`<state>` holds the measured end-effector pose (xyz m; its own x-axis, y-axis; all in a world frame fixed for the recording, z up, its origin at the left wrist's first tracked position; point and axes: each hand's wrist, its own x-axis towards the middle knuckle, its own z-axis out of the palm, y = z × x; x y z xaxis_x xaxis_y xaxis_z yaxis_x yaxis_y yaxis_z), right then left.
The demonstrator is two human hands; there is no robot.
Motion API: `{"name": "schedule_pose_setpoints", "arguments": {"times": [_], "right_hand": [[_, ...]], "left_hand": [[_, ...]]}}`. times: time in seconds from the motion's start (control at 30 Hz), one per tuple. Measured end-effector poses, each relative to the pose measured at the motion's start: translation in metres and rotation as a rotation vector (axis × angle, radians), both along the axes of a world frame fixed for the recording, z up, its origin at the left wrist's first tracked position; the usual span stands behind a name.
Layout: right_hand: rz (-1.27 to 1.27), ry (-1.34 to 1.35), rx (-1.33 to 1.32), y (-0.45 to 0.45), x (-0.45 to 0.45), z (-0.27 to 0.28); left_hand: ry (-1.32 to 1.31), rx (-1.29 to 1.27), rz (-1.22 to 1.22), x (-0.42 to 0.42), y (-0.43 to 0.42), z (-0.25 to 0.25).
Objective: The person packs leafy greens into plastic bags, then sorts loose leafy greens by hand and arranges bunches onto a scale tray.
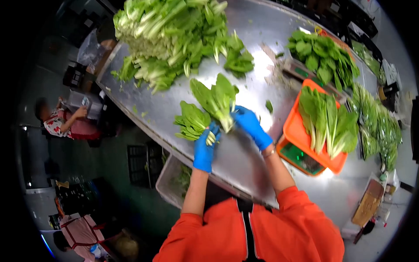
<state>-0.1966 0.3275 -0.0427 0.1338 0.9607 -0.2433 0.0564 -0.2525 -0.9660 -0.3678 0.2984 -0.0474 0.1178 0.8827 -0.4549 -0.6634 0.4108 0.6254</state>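
Note:
My left hand (204, 148), in a blue glove, is closed around the pale stems of a small bunch of leafy greens (191, 121), whose leaves point up and to the left. My right hand (252, 125), also gloved in blue, has its fingers at the white base of a larger head of leafy greens (218, 98). The two lie close together above the metal table (166, 118). Beyond them rises a big pile of leafy greens (170, 39). To the right, an orange tray (294, 126) holds more long-leaved greens (325, 120) on a scale with green lit digits (297, 155).
Another heap of greens (325, 56) sits at the back right, near bagged greens (377, 122) along the right side. A grey bin (168, 179) stands below the table's near edge. Two people (72, 124) work off to the left. Loose leaf bits (269, 106) dot the table.

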Motion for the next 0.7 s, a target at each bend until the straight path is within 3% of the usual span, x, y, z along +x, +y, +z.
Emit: {"name": "schedule_pose_setpoints", "arguments": {"times": [0.03,0.07,0.13,0.17,0.23,0.27,0.33,0.4,0.53,0.6,0.7], "right_hand": [[-0.025,-0.235,-0.036,-0.011,0.014,-0.011],[-0.07,-0.277,-0.052,-0.02,0.026,-0.031],[-0.091,0.016,-0.102,-0.039,0.044,-0.06],[-0.101,0.01,-0.097,-0.045,0.044,-0.061],[-0.284,-0.238,0.002,-0.057,0.04,-0.065],[-0.285,-0.243,0.008,-0.062,0.034,-0.06],[-0.317,-0.582,0.071,-0.067,0.015,-0.045],[-0.234,-0.659,0.093,-0.067,0.008,-0.041],[-0.145,-0.39,0.083,-0.059,0.01,-0.038],[-0.203,0.286,0.116,-0.069,0.008,-0.01],[-0.164,0.481,0.073,-0.079,0.007,-0.005]], "left_hand": [[0.036,-0.067,0.027,-0.008,-0.02,-0.005],[0.068,-0.118,0.052,-0.018,-0.033,-0.012],[-0.061,-0.16,0.104,-0.037,-0.057,-0.02],[-0.07,-0.12,0.095,-0.042,-0.067,-0.017],[-0.081,-0.08,0.086,-0.05,-0.081,-0.015],[-0.083,-0.075,0.092,-0.053,-0.085,-0.018],[-0.094,-0.055,0.104,-0.053,-0.09,-0.017],[-0.08,0.006,0.098,-0.044,-0.095,-0.003],[-0.109,0.079,0.076,-0.036,-0.099,0.016],[-0.105,0.084,0.083,-0.038,-0.1,0.016],[-0.103,0.086,0.066,-0.033,-0.102,0.018]]}}
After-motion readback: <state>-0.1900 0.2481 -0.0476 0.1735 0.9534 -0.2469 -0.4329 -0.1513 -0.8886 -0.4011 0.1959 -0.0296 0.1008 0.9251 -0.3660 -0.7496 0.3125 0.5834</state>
